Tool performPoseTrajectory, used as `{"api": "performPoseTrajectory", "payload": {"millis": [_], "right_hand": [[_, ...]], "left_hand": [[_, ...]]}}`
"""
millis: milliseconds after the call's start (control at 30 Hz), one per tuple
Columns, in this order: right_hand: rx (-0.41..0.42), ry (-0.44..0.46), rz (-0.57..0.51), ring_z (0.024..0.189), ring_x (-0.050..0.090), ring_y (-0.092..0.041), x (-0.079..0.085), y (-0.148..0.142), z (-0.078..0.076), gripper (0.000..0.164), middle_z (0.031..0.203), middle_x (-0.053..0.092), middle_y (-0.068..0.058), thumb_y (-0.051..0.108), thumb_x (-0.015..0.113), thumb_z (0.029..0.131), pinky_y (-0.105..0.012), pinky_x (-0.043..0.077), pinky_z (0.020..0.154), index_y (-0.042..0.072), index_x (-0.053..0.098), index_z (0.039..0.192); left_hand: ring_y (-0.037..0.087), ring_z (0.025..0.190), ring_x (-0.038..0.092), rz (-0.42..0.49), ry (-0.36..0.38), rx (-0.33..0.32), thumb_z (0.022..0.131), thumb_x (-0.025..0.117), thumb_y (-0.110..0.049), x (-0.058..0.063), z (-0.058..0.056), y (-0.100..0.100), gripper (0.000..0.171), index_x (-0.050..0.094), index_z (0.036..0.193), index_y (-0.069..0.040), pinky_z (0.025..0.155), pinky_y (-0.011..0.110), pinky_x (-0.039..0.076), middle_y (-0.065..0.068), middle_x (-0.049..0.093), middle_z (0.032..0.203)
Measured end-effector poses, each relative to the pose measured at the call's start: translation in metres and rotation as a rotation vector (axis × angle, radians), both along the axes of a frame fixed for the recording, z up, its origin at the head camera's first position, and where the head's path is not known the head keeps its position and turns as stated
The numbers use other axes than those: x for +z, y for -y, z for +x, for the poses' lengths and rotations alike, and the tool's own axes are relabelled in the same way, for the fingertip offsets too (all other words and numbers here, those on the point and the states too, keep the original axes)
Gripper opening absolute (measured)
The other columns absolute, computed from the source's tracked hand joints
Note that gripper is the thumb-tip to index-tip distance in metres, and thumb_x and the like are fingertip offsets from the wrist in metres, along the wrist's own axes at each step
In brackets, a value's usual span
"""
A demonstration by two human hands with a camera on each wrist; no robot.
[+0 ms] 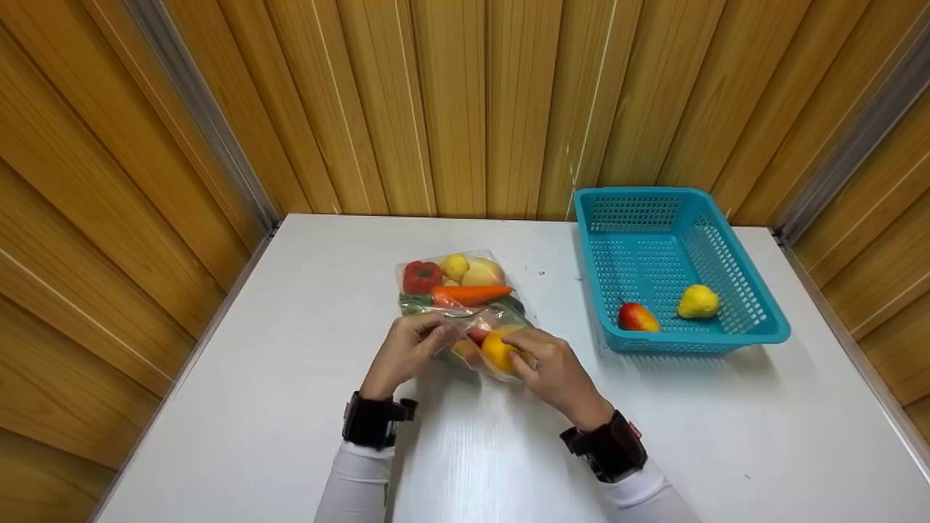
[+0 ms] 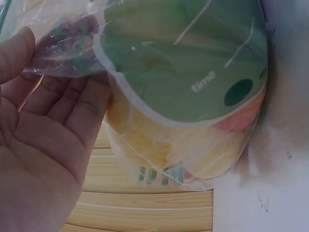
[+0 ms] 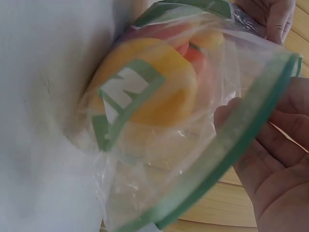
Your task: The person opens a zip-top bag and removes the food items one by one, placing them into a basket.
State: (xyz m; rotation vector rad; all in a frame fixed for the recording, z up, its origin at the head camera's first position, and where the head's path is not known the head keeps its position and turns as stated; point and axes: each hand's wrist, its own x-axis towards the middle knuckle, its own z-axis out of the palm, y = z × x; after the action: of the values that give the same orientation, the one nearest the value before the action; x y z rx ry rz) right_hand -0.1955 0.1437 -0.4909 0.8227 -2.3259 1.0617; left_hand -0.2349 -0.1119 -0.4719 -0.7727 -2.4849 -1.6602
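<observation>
Both hands hold a clear zip bag (image 3: 145,174) with a green seal strip and green and white print. Through its plastic an orange-yellow round fruit (image 1: 498,351) and reddish pieces show. My left hand (image 1: 407,352) pinches the plastic at the bag's left side between thumb and fingers. At the bag's right side, my right hand (image 1: 556,367) grips the edge by the seal strip, a fingertip showing through the film. Just behind, overlapped by this bag in the head view, clear plastic covers a red bell pepper (image 1: 422,277), a lemon (image 1: 455,265) and a carrot (image 1: 472,294).
To the right stands a turquoise basket (image 1: 781,335) with perforated sides. Inside it lie a red and yellow mango-like fruit (image 1: 639,317) and a yellow pear (image 1: 699,301). Wood-patterned walls (image 1: 450,109) enclose the white table (image 1: 305,290) at the back and sides.
</observation>
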Motion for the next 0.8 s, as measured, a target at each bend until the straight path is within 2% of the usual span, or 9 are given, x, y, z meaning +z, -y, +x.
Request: {"api": "performPoseTrajectory", "payload": {"millis": [100, 200, 333, 567, 700, 800], "right_hand": [[0.031, 0.011, 0.024, 0.105, 0.071, -0.032, 0.0, 0.006, -0.003, 0.024, 0.111, 0.074, -0.018, -0.008, 0.075, 0.088, -0.045, 0.059, 0.088, -0.004, 0.074, 0.111], [0.074, -0.023, 0.062, 0.11, 0.07, -0.033, 0.001, 0.014, -0.01, 0.029, 0.116, 0.074, -0.017, -0.009, 0.075, 0.088, -0.044, 0.058, 0.09, -0.002, 0.074, 0.115], [0.107, -0.065, 0.114, 0.107, 0.071, -0.03, 0.002, 0.025, -0.022, 0.035, 0.116, 0.075, -0.016, -0.012, 0.075, 0.085, -0.042, 0.06, 0.087, -0.001, 0.075, 0.118], [0.116, -0.071, 0.237, 0.092, 0.071, -0.026, -0.001, 0.038, -0.036, 0.024, 0.103, 0.074, -0.013, 0.002, 0.08, 0.088, -0.038, 0.06, 0.079, 0.002, 0.073, 0.111], [0.138, -0.069, 0.292, 0.094, 0.072, -0.027, -0.002, 0.043, -0.04, 0.025, 0.106, 0.075, -0.015, 0.006, 0.077, 0.093, -0.037, 0.06, 0.079, 0.003, 0.072, 0.117], [0.152, -0.067, 0.348, 0.098, 0.073, -0.028, -0.003, 0.045, -0.042, 0.023, 0.108, 0.075, -0.015, 0.009, 0.071, 0.097, -0.039, 0.059, 0.083, 0.005, 0.071, 0.12]], "left_hand": [[0.011, 0.084, 0.063, -0.001, -0.006, -0.008, 0.102, 0.065, -0.019, 0.0, -0.001, 0.0, 0.02, 0.079, 0.111, -0.008, 0.077, 0.023, 0.053, 0.004, 0.077, 0.103], [0.011, 0.083, 0.062, 0.0, 0.003, -0.009, 0.102, 0.065, -0.017, 0.002, -0.001, 0.0, 0.019, 0.079, 0.108, -0.006, 0.075, 0.022, 0.052, 0.005, 0.077, 0.1], [0.012, 0.084, 0.063, 0.014, 0.02, -0.003, 0.101, 0.065, -0.014, 0.004, -0.001, -0.001, 0.017, 0.079, 0.104, -0.004, 0.076, 0.022, 0.052, 0.007, 0.077, 0.1], [0.014, 0.088, 0.067, 0.019, 0.019, -0.005, 0.1, 0.066, -0.011, 0.005, 0.0, -0.001, 0.015, 0.079, 0.103, -0.004, 0.078, 0.023, 0.055, 0.009, 0.077, 0.102], [0.011, 0.083, 0.063, 0.019, 0.013, -0.006, 0.1, 0.066, -0.011, 0.003, 0.0, 0.0, 0.015, 0.08, 0.104, -0.005, 0.074, 0.022, 0.053, 0.007, 0.076, 0.099], [0.01, 0.08, 0.062, 0.009, 0.002, -0.016, 0.1, 0.067, -0.01, 0.002, 0.0, 0.001, 0.014, 0.08, 0.102, -0.005, 0.072, 0.022, 0.053, 0.007, 0.075, 0.093]]}}
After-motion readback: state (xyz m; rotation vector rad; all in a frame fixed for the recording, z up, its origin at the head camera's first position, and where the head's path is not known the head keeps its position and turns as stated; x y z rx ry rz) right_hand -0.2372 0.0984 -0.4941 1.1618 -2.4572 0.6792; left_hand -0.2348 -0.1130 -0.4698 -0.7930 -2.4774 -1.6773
